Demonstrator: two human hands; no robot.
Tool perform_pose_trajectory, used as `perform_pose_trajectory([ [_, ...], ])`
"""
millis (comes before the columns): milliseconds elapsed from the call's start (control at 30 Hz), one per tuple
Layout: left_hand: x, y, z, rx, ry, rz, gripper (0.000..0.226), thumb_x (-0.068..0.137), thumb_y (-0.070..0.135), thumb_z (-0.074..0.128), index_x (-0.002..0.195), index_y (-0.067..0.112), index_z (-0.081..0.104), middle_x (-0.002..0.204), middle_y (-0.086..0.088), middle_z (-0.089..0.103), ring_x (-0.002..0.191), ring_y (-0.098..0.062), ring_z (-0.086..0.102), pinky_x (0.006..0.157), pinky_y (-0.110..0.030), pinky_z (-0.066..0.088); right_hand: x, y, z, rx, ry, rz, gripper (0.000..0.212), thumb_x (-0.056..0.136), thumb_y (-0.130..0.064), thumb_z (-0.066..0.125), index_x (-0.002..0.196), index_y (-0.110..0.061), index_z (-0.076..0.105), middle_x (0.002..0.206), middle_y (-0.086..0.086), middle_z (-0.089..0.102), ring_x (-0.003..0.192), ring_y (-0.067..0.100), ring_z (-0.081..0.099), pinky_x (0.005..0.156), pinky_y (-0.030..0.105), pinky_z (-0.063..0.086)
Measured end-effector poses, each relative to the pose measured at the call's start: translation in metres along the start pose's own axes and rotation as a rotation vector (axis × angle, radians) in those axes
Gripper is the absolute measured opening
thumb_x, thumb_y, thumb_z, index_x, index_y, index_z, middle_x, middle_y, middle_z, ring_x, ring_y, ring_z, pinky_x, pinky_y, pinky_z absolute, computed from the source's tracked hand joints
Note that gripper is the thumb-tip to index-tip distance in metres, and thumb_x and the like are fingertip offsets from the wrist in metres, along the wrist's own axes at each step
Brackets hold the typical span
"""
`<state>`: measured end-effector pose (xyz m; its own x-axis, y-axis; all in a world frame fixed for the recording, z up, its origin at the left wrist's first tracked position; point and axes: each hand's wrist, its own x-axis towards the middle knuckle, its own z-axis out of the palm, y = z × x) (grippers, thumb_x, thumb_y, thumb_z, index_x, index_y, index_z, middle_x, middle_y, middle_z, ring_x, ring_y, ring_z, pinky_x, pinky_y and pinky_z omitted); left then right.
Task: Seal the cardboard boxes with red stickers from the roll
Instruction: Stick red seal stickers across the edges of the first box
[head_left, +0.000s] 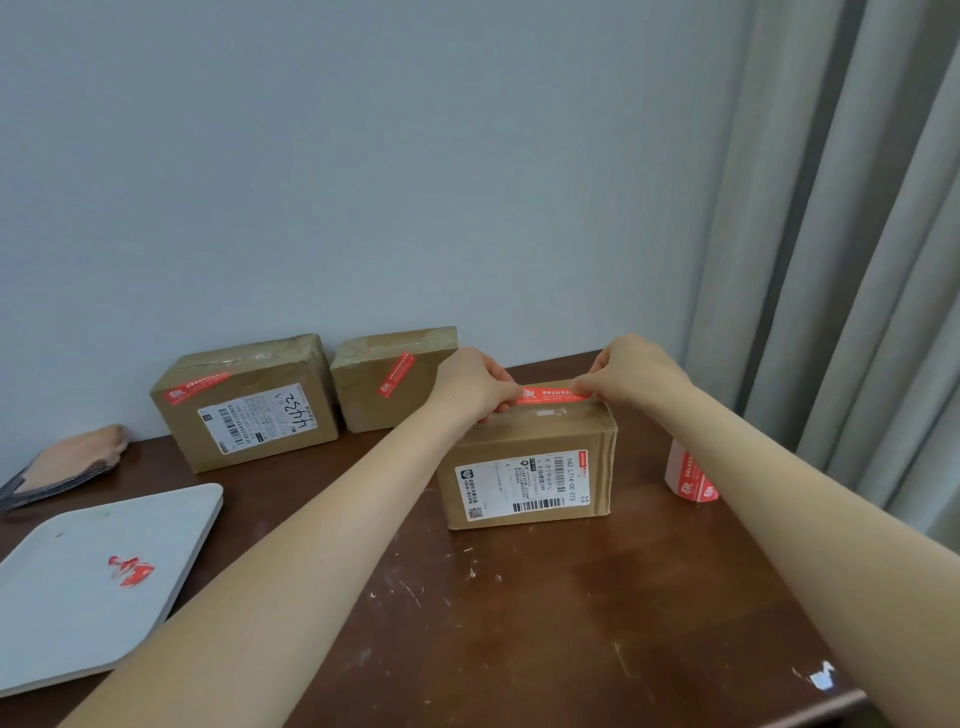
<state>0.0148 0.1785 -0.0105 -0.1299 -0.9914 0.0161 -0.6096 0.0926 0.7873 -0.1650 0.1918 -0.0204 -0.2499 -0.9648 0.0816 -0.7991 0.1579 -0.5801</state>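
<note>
there, red sticker (555, 394) (over the box (524, 470)) between left hand (475, 387) and right hand (636, 371)

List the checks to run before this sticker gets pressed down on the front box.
1. Both ends of the red sticker pinched, by the left hand and the right hand: ok.
2. Sticker pulled straight, no fold visible: ok.
3. Sticker centred over the seam on top of the front box: cannot tell; the hands hide its ends.
4. Front box sitting flat on the table: ok.
5. The sticker roll standing to the right of the front box, apart from it: ok.
6. The larger back box and smaller back box each already carrying a red sticker: ok.
</note>
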Motion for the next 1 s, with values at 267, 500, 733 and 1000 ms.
perform_pose_trajectory([
  [267,0.0,-0.005,0.009,0.0,0.016,-0.022,0.046,0.077,0.014,0.075,0.117,0.014,0.051,0.07,-0.004,0.064,0.047,-0.009,0.051,0.044,-0.02,0.038,-0.004,0.001,0.002,-0.049,0.022,0.021,0.03,0.074,-0.029,0.068,0.093,-0.005,0.073,0.082,0.008,0.072,0.065,0.018,0.054,0.059,0.029,0.043],
  [500,0.001,-0.005,0.012,0.119,0.044,0.034,0.045,0.079,0.016,0.072,0.119,0.015,0.052,0.07,0.001,0.063,0.049,-0.005,0.052,0.054,-0.022,0.044,-0.006,0.0,0.003,-0.073,0.035,0.023,0.026,0.074,-0.028,0.068,0.089,-0.008,0.073,0.088,0.009,0.073,0.068,0.02,0.058,0.061,0.029,0.045],
  [733,-0.002,-0.002,0.016,0.225,0.043,0.039,0.047,0.077,0.02,0.071,0.121,0.016,0.054,0.105,-0.006,0.067,0.102,-0.026,0.064,0.087,-0.041,0.054,-0.006,0.0,0.006,-0.089,0.034,0.032,0.025,0.072,-0.026,0.068,0.089,-0.007,0.073,0.09,0.009,0.073,0.066,0.019,0.057,0.06,0.029,0.045],
  [1000,-0.003,0.001,0.017,0.256,0.031,0.044,0.046,0.076,0.018,0.071,0.12,0.015,0.056,0.103,-0.006,0.068,0.099,-0.026,0.065,0.087,-0.042,0.054,-0.005,0.001,0.007,-0.098,0.031,0.028,0.023,0.073,-0.026,0.069,0.087,-0.008,0.073,0.093,0.008,0.073,0.079,0.022,0.068,0.067,0.032,0.053],
])
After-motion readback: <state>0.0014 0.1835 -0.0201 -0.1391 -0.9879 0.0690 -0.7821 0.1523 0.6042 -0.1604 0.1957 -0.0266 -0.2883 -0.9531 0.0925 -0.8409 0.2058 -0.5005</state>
